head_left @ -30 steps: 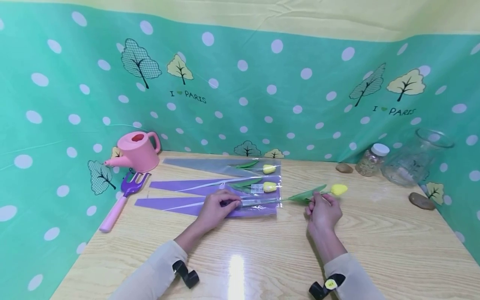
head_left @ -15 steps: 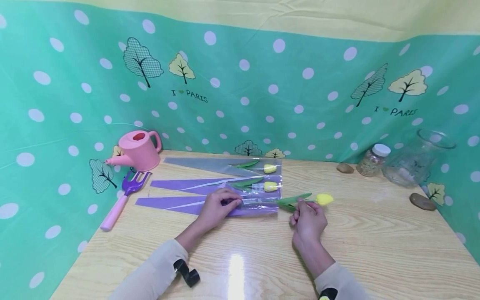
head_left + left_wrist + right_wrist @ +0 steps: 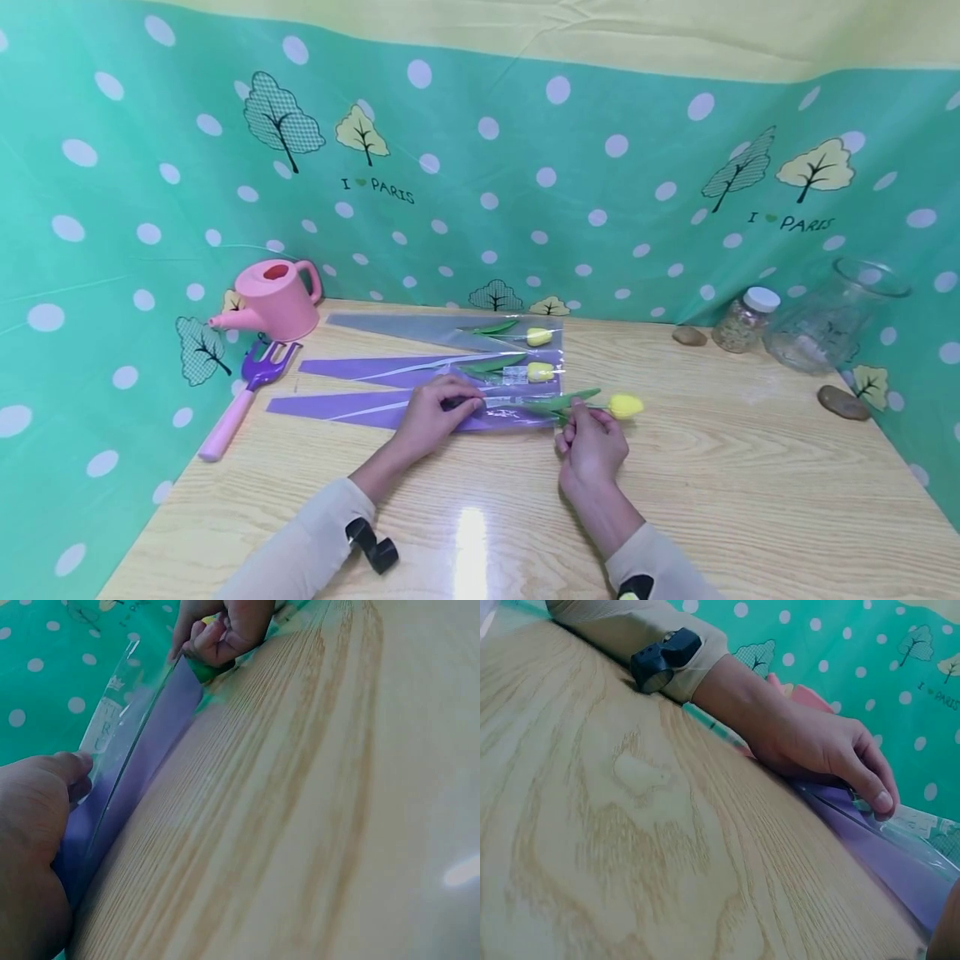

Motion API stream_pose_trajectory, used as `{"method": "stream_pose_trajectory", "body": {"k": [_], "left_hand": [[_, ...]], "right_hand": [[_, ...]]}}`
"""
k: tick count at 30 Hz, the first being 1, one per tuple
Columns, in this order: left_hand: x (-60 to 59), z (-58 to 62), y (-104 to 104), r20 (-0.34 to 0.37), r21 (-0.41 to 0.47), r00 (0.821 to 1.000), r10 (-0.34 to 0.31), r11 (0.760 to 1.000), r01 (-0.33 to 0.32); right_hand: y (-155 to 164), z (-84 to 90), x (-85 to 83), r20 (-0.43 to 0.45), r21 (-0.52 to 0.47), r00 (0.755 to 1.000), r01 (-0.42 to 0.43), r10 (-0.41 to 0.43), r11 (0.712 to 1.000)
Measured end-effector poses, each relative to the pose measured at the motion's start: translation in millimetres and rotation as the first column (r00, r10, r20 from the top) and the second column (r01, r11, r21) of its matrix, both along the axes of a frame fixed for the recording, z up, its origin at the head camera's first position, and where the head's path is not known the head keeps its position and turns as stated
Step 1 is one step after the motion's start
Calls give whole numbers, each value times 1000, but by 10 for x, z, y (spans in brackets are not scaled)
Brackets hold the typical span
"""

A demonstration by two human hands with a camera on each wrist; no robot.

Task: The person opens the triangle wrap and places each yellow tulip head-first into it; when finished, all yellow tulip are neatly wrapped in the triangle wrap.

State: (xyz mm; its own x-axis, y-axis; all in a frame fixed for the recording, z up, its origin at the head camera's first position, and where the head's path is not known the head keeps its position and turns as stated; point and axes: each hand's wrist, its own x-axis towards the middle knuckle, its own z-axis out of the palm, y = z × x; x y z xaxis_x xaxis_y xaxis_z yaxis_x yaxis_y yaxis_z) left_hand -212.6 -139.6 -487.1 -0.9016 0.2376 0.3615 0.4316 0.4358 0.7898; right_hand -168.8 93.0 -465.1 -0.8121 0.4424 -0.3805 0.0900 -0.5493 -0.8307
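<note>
Left hand (image 3: 435, 412): forearm flat, fingertips pinching the purple-and-clear flower sleeve (image 3: 375, 407) at its mouth; right hand (image 3: 590, 442): fingers curled around the stem of a yellow tulip (image 3: 624, 406), leaf entering the sleeve between both hands.

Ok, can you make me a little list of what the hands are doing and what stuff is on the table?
left hand: holds down the nearest purple sleeve near its open end
right hand: pinches the stem of a yellow tulip, whose stem lies in the sleeve mouth
other sleeves: two more behind, each with a yellow tulip inside
left side: pink watering can, purple garden fork
right side: glass vase, small jar, stones
surface: wooden table
</note>
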Motion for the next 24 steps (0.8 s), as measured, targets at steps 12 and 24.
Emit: {"method": "stream_pose_trajectory", "body": {"k": [12, 24], "left_hand": [[-1, 1, -3, -13, 0, 1000, -1, 1000, 1], [2, -30, 3, -9, -5, 1000, -4, 1000, 4]], "right_hand": [[-27, 14, 13, 11, -23, 1000, 9, -9, 1000], [420, 150, -52, -105, 242, 989, -80, 108, 967]]}}
